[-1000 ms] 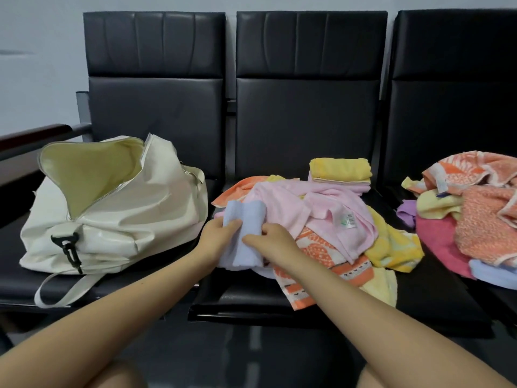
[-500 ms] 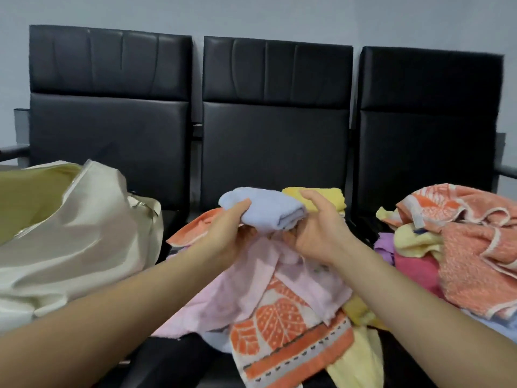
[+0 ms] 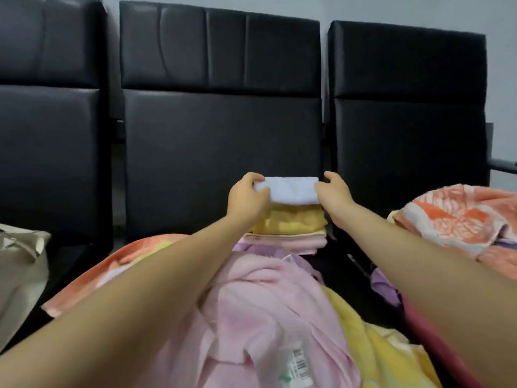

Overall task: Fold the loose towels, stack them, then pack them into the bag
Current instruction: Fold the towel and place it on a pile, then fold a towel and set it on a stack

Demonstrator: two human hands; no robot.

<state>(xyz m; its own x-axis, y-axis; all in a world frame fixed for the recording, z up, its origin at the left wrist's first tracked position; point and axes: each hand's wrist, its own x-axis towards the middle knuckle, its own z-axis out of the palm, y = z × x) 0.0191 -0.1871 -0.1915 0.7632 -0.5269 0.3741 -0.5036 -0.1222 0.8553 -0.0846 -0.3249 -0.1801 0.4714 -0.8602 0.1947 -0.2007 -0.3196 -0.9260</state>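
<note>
Folded pale-blue terry towel (image 3: 289,190) is sitting on top of the stack of folded yellow and pink towels (image 3: 291,228) at the far edge of the middle black padded seat (image 3: 221,152). Left hand (image 3: 246,196) is grasping its left end, thumb over the top and fingers curled beneath. Right hand (image 3: 334,196) is pinching the right end, though its far fingers are lifting clear. Being soft, light and limp, the towel is likely to sag or unfold unless supported at both short ends, as it is here. Loose pink towel (image 3: 265,312) is lying crumpled in the near heap, carrying a white sewn-in label (image 3: 299,362) with a barcode; its print is too blurred to read. Cream fabric bag (image 3: 19,264) is showing at the left edge.
</note>
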